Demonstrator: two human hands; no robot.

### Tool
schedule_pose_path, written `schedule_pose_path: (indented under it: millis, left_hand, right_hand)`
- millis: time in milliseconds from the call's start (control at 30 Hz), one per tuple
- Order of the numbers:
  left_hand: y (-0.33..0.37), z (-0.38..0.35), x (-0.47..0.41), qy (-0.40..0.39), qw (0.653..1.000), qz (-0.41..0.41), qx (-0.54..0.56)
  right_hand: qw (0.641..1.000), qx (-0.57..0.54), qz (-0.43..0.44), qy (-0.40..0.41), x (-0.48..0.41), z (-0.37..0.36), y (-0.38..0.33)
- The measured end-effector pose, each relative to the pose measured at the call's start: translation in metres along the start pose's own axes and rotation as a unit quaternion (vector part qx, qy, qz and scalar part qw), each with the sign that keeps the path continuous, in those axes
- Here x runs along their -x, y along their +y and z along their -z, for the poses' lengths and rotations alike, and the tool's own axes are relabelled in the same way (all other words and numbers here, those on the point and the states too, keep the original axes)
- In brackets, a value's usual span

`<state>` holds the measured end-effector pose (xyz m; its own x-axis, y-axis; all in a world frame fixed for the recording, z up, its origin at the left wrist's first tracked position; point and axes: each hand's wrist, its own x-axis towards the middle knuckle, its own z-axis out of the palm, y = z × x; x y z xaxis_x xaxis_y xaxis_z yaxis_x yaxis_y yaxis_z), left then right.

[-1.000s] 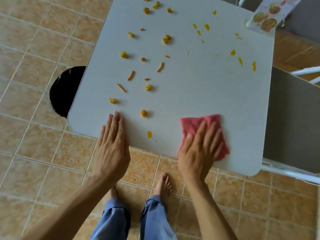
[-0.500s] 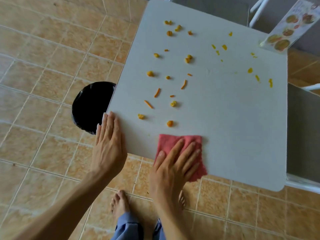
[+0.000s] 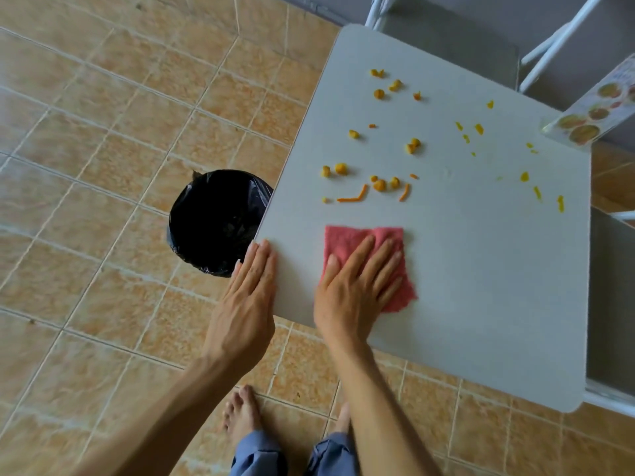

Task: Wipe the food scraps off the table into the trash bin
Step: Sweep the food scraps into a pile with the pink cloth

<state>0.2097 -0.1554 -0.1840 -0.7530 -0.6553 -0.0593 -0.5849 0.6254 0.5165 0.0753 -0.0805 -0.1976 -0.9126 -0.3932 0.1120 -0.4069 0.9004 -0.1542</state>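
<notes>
Fingers [image 3: 369,255] of my right hand [image 3: 354,293] lie spread and flat, pressing the pink terry cloth [image 3: 354,240] onto the pale grey square table [image 3: 481,286] near its front-left corner. On my left hand [image 3: 245,304] the fingers are straight and together, released, resting along the table's left edge. Orange and yellow food scraps [image 3: 379,184] lie scattered just beyond the cloth, apart from it. On the tan floor tiles [image 3: 86,166] stands the round bin lined with a black plastic bag [image 3: 214,221], partly tucked under the table's left edge.
</notes>
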Motion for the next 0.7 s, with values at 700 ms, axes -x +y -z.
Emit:
schedule_pose_path:
  millis: [700]
  left_hand:
    - [0.001,0.01,0.008,-0.031,0.994,-0.003,-0.103]
  right_hand:
    - [0.986,0.014,0.15,-0.072,0.003,0.022,0.058]
